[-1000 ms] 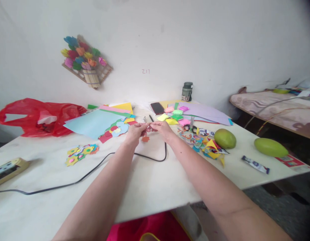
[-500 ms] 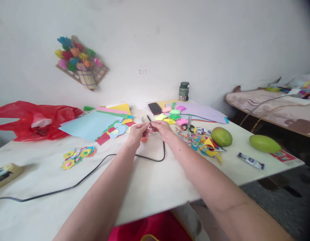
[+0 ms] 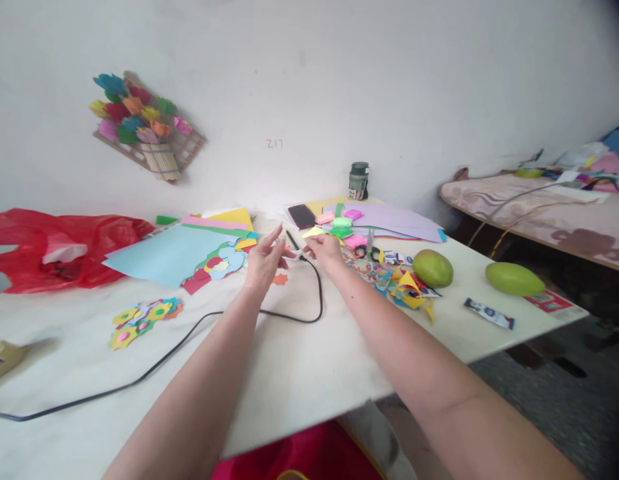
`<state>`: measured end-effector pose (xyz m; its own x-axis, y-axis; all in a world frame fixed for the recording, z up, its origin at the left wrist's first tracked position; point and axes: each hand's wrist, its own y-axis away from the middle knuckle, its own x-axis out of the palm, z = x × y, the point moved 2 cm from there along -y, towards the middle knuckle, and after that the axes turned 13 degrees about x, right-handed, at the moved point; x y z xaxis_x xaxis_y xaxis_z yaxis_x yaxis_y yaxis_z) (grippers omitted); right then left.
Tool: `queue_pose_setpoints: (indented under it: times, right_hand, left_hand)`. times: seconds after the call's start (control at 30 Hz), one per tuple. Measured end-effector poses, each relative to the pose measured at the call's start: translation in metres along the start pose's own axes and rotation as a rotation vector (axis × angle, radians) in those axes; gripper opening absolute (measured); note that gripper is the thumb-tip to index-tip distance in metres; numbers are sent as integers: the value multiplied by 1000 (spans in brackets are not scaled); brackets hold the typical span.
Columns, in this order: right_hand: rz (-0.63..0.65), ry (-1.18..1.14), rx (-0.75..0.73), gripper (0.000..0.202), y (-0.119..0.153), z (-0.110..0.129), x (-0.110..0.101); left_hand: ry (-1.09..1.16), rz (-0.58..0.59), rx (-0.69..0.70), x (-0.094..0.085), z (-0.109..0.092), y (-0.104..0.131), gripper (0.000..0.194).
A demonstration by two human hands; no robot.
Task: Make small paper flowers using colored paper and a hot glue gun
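Observation:
My left hand (image 3: pixel 266 261) is raised over the middle of the table, its fingers apart and nothing visible in them. Just to its right, my right hand (image 3: pixel 325 251) has thumb and fingers pinched together; whatever is between the fingertips is too small to make out. Between the hands lies a small white object at the end of a black cord (image 3: pixel 319 293), mostly hidden. A thin black stick-like thing (image 3: pixel 292 240) shows behind it. Near my left wrist rests an orange paper flower (image 3: pixel 280 279). Colourful paper cutouts (image 3: pixel 224 261) lie left of my left hand.
Layered paper flowers (image 3: pixel 142 322) lie at left, by blue paper (image 3: pixel 164 253) and a red plastic bag (image 3: pixel 69 243). Rightward are clay packets (image 3: pixel 343 222), scissors (image 3: pixel 370 248), paper scraps (image 3: pixel 409 287), green fruit (image 3: pixel 432 268) and a tube (image 3: pixel 489 313). A phone (image 3: pixel 301 216) lies behind.
My hands were together with fingertips meeting; now they are apart. My left hand has moved left and its fingers have spread. The view has shifted slightly right.

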<state>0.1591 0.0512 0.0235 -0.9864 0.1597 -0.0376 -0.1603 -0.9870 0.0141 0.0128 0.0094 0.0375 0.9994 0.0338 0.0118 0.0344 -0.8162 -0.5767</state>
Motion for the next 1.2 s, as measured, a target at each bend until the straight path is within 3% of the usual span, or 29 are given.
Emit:
queue_pose_setpoints:
  times: [0.1, 0.23, 0.4, 0.67, 1.0, 1.2]
  right_hand:
    - [-34, 85, -24, 14, -1, 1, -6]
    - [133, 64, -46, 16, 10, 5, 3]
    - [366, -98, -57, 11, 23, 9, 19]
    - [464, -207, -47, 14, 24, 10, 16]
    - [420, -248, -55, 16, 17, 6, 14]
    - [148, -155, -7, 12, 14, 8, 8]
  left_hand:
    - [17, -89, -44, -8, 3, -3, 54]
    - [34, -159, -56, -10, 11, -2, 35]
    - [72, -61, -97, -3, 18, 2, 35]
    - [137, -48, -155, 2, 11, 5, 36]
    - [91, 6, -137, 5, 8, 7, 40]
    - [-218, 17, 13, 12, 5, 8, 34]
